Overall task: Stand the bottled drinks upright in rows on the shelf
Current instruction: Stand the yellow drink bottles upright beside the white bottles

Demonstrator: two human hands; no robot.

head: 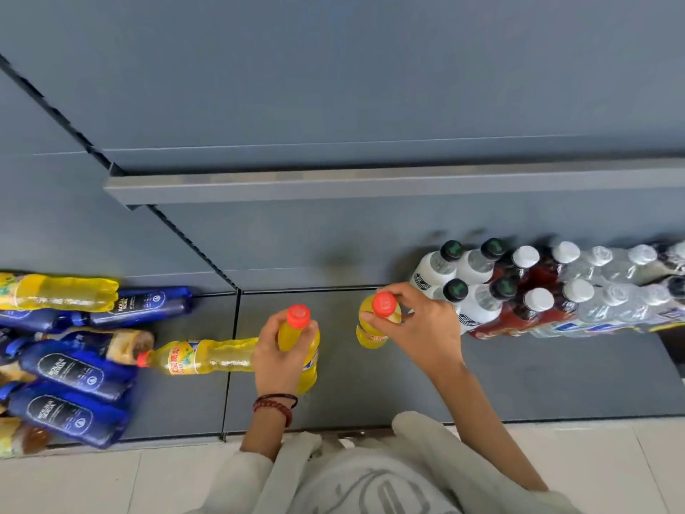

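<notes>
The person wears a pale grey sweatshirt [370, 480] with a darker grey looped print on the chest, its sleeves [255, 473] bunched well back from the left grip [278, 359] and right grip [415, 324]. Just behind the left grip sit a red beaded bracelet [276, 408] and a thin black cord [283, 396].

My left grip [283, 352] wraps the near yellow bottle [309, 378] just below its cap, fingers curled round it, with bracelets [276, 404] on the wrist. My right arm [482, 409] reaches farther out, forearm bare — my right grip [419, 322] pinches the far yellow bottle [370, 335] from above, fingertips round its cap.
</notes>
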